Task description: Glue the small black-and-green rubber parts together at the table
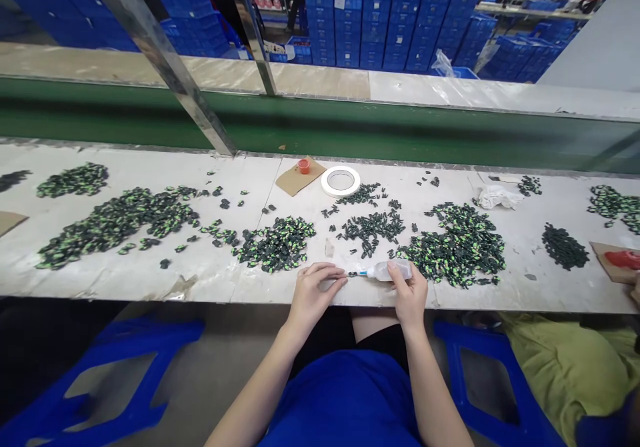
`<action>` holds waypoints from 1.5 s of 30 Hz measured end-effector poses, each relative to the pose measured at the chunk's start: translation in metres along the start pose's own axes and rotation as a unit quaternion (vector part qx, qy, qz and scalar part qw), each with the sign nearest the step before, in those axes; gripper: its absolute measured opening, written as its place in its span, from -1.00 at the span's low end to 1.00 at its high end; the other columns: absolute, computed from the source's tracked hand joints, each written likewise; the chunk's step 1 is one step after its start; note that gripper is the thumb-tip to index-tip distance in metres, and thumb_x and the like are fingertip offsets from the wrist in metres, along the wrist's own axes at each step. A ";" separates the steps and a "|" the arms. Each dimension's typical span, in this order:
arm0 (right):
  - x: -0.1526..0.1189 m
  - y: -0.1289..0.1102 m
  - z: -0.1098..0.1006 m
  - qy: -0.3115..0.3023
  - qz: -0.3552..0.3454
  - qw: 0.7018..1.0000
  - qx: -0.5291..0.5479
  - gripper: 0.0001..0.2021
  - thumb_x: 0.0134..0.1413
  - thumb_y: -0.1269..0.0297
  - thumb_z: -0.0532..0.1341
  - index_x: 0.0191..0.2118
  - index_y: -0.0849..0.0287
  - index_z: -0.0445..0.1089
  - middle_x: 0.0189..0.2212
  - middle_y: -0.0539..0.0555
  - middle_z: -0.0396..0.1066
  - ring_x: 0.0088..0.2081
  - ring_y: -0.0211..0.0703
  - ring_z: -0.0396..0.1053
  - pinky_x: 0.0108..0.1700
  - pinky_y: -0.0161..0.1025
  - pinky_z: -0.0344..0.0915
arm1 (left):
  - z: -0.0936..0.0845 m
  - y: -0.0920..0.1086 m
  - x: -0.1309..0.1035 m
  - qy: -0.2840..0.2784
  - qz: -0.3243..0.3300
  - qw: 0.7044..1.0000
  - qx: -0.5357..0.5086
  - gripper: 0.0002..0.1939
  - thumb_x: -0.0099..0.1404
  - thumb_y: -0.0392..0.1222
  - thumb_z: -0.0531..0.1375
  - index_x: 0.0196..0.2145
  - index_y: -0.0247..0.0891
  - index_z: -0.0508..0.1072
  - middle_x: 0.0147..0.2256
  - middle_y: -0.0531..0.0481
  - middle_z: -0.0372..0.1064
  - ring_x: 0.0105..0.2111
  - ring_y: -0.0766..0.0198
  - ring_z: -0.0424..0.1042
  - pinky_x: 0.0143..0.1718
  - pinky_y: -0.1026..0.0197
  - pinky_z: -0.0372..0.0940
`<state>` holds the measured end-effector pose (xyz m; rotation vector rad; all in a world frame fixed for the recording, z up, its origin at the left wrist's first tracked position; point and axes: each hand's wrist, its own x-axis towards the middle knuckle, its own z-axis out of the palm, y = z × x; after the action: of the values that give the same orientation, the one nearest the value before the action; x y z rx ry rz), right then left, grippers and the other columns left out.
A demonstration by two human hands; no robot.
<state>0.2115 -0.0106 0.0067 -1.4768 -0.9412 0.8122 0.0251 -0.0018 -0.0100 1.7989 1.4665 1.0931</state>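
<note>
Bottle (380, 272): tilted right over, nose to nine o'clock, its blue tip (364, 273) right up beside a small dark part (353, 274) on the white bench (270, 288)!
Right hand (411, 295): in at four o'clock of that part, forearm rising from five, thumb on top, fingers clamped round the bottle's rear end.
Left hand (311, 294): over at eight, fingers stretched together, thumb beneath, tips close at the part; whether they pinch it, I cannot tell.
Heaps: green-flecked pile (453, 247) towards three, crowding the right hand; second pile (275, 244) at ten; loose black pieces (373, 226) at one.
Beyond: tape roll (340, 193) at twelve, cardboard (287, 179) carrying a red cap (303, 166) at eleven, crumpled tissue (497, 197) at two, metal post (175, 80) slanting up past ten.
</note>
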 end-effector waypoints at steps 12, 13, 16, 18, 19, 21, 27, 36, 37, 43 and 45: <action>0.003 0.007 -0.002 0.079 0.006 0.984 0.160 -0.69 -0.13 0.05 0.35 -0.39 0.22 0.41 -0.46 0.03 0.42 -0.44 -0.20 0.35 -0.40 -0.26 0.33 | 0.008 0.008 0.005 0.017 0.029 0.992 0.123 -0.82 0.14 -0.17 0.34 -0.27 -0.20 0.51 -0.27 -0.03 0.55 -0.17 0.09 0.43 -0.13 0.04 0.22; 0.003 0.004 -0.002 0.076 0.005 0.984 0.158 -0.69 -0.15 0.06 0.36 -0.37 0.22 0.41 -0.44 0.03 0.43 -0.43 -0.19 0.37 -0.37 -0.24 0.36 | 0.012 0.012 0.006 0.022 0.038 0.989 0.141 -0.80 0.14 -0.15 0.35 -0.26 -0.20 0.51 -0.27 -0.04 0.54 -0.17 0.08 0.42 -0.15 0.05 0.21; 0.004 -0.001 -0.003 0.063 -0.008 0.990 0.128 -0.67 -0.19 0.11 0.39 -0.31 0.19 0.42 -0.40 0.04 0.46 -0.36 -0.13 0.43 -0.27 -0.18 0.39 | 0.024 0.021 0.009 0.031 0.074 0.979 0.188 -0.78 0.16 -0.13 0.33 -0.22 -0.20 0.52 -0.27 -0.07 0.53 -0.20 0.08 0.41 -0.23 0.09 0.19; 0.004 -0.002 -0.005 0.049 -0.016 0.993 0.104 -0.64 -0.23 0.14 0.42 -0.28 0.17 0.39 -0.38 0.06 0.49 -0.30 -0.08 0.46 -0.20 -0.14 0.40 | 0.029 0.024 0.012 0.024 0.094 0.974 0.206 -0.85 0.20 -0.20 0.30 -0.24 -0.19 0.53 -0.30 -0.06 0.52 -0.24 0.11 0.41 -0.27 0.11 0.17; 0.004 -0.002 -0.005 0.040 -0.020 0.995 0.093 -0.62 -0.25 0.15 0.43 -0.27 0.17 0.38 -0.36 0.08 0.50 -0.27 -0.05 0.47 -0.17 -0.12 0.40 | 0.029 0.024 0.013 0.018 0.101 0.972 0.209 -0.90 0.23 -0.25 0.27 -0.26 -0.19 0.53 -0.31 -0.05 0.52 -0.26 0.13 0.41 -0.29 0.12 0.17; 0.003 -0.002 -0.003 0.024 -0.032 0.997 0.072 -0.57 -0.27 0.17 0.45 -0.22 0.16 0.37 -0.28 0.12 0.51 -0.19 -0.02 0.47 -0.11 -0.08 0.40 | 0.026 0.021 0.014 0.007 0.108 0.975 0.196 -0.88 0.27 -0.32 0.20 -0.30 -0.18 0.54 -0.34 -0.04 0.52 -0.28 0.16 0.42 -0.29 0.13 0.17; 0.000 -0.003 0.035 -0.126 -0.088 0.988 0.005 -0.49 -0.18 0.19 0.41 -0.03 0.14 0.39 -0.06 0.18 0.45 -0.05 0.00 0.42 -0.03 -0.07 0.42 | -0.013 0.006 0.008 0.040 0.009 0.999 -0.022 -0.82 0.28 -0.20 0.16 -0.37 -0.20 0.58 -0.35 -0.05 0.56 -0.31 0.17 0.48 -0.23 0.13 0.31; 0.016 -0.004 0.072 -0.267 -0.229 0.920 -0.172 -0.40 -0.11 0.11 0.39 0.10 0.13 0.34 -0.05 0.19 0.40 -0.02 0.06 0.38 0.02 0.00 0.38 | -0.046 0.014 -0.008 0.160 -0.168 0.949 -0.215 -0.68 0.08 0.06 0.29 -0.41 -0.27 0.61 -0.35 -0.12 0.58 -0.34 0.15 0.52 -0.33 0.21 0.40; 0.019 -0.005 0.066 -0.262 -0.249 0.911 -0.200 -0.36 -0.10 0.12 0.40 0.14 0.13 0.31 -0.03 0.20 0.38 0.01 0.08 0.34 0.03 0.03 0.36 | -0.046 0.015 -0.008 0.160 -0.170 0.947 -0.222 -0.68 0.07 0.07 0.30 -0.43 -0.27 0.60 -0.37 -0.11 0.58 -0.37 0.16 0.51 -0.35 0.22 0.39; 0.045 -0.016 0.039 -0.228 -0.363 0.824 -0.371 -0.74 0.18 0.38 0.20 -0.04 0.01 0.49 -0.15 0.16 0.44 -0.10 0.08 0.22 -0.07 0.04 0.33 | -0.047 0.022 -0.007 0.130 -0.170 0.941 -0.263 -0.69 0.03 0.08 0.33 -0.50 -0.26 0.58 -0.47 -0.06 0.55 -0.42 0.23 0.49 -0.39 0.28 0.38; 0.051 -0.016 0.042 -0.253 -0.379 0.796 -0.399 -0.79 0.16 0.41 0.22 -0.16 0.01 0.55 -0.24 0.15 0.46 -0.15 0.06 0.21 -0.13 -0.01 0.33 | -0.048 0.024 -0.009 0.121 -0.170 0.942 -0.265 -0.69 0.03 0.07 0.34 -0.51 -0.26 0.58 -0.49 -0.05 0.54 -0.46 0.25 0.47 -0.45 0.31 0.36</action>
<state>0.1951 0.0541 0.0188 -1.3424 -2.3083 0.1616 -0.0046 -0.0192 0.0326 1.0275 1.3763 1.3921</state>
